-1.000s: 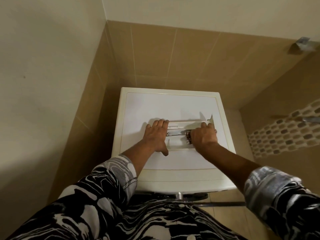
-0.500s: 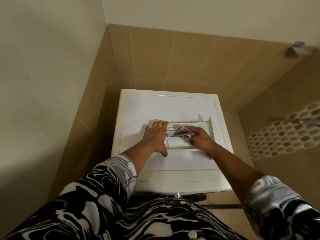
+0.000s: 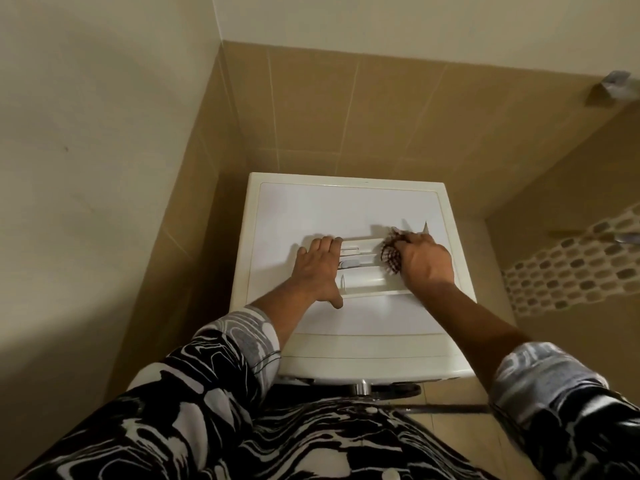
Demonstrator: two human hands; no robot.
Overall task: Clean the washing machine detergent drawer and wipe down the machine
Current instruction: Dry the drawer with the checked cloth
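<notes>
Wiping white plastic detergent drawer (image 3: 360, 271) | right hand (image 3: 424, 263) clutching checked cloth (image 3: 390, 252) at drawer's right end | left hand (image 3: 317, 270) flat, holding nothing, bracing drawer's left end | white machine top (image 3: 311, 209) apparently unwiped

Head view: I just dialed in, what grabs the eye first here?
Dead centre, the detergent drawer lies on top of the white washing machine, which stands in a tiled corner. The left hand presses flat on the drawer's left end, while the right hand pushes a checked cloth into its right end.
</notes>
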